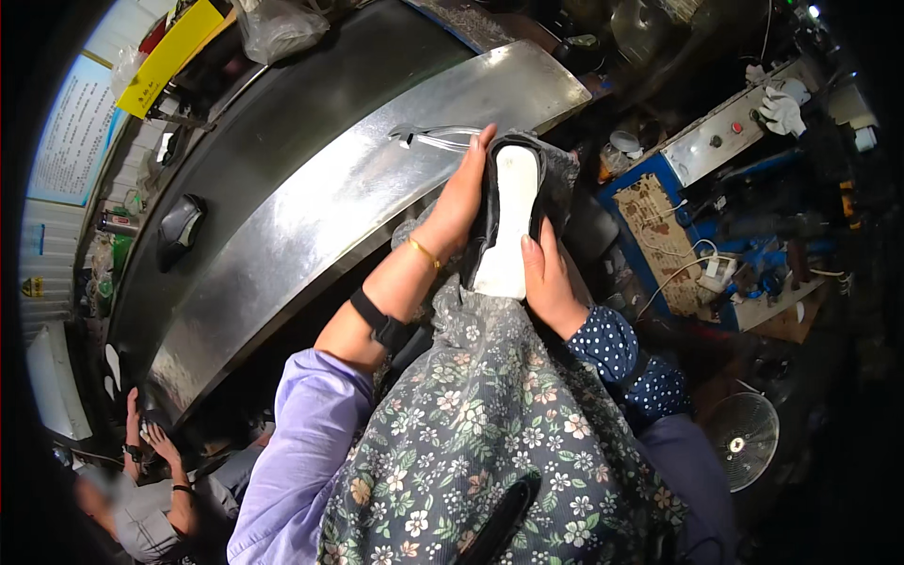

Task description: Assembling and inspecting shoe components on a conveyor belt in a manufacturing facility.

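A black shoe with a white insole (pixel 513 207) facing up is in front of me, toe end away from me. My left hand (pixel 457 205) lies along its left side, fingers stretched toward the toe end and pressed against the black edge. My right hand (pixel 554 281) grips the right side near the heel, thumb by the white insole. The undersides of both hands are hidden. Beyond my left fingertips, thin silvery strands with a black piece (pixel 441 138) lie on the metal bench top (pixel 311 212).
Another black shoe (pixel 181 231) sits on the dark belt (pixel 212 151) at the left. A co-worker (pixel 146 499) is at the lower left. On the right are a blue-framed machine with cables (pixel 664 245), a white glove (pixel 782 111) and a round fan (pixel 741 441).
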A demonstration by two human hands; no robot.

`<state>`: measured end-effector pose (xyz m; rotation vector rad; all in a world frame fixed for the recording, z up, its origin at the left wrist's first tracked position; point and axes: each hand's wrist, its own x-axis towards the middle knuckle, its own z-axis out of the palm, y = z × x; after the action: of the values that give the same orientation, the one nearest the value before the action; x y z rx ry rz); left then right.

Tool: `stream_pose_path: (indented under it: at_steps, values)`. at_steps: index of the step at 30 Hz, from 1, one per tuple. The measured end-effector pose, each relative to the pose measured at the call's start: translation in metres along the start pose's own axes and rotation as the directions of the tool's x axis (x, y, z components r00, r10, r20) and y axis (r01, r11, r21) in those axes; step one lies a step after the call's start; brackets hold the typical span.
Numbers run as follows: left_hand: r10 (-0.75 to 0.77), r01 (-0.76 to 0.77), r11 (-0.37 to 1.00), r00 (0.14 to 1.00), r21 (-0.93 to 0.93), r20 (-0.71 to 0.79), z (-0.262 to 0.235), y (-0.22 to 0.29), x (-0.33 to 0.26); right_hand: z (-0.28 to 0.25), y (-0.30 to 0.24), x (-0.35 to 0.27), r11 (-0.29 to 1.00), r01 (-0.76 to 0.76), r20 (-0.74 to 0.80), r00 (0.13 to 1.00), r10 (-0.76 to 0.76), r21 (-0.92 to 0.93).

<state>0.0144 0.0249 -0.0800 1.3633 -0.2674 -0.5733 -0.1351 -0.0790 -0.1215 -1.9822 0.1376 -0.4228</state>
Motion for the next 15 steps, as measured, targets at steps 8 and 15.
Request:
stream_pose_path:
  at_steps: [8,15]
  values:
    - [0.078,-0.096,0.972,0.993,0.217,0.088,-0.002,0.001,0.015,-0.036,-0.003,0.09,0.723,-0.288,0.11,0.952,0.284,0.628]
    - [0.023,0.024,0.985,0.965,-0.174,0.261,-0.016,0.009,0.008,-0.006,-0.009,0.118,0.727,-0.27,0.248,0.958,0.141,0.631]
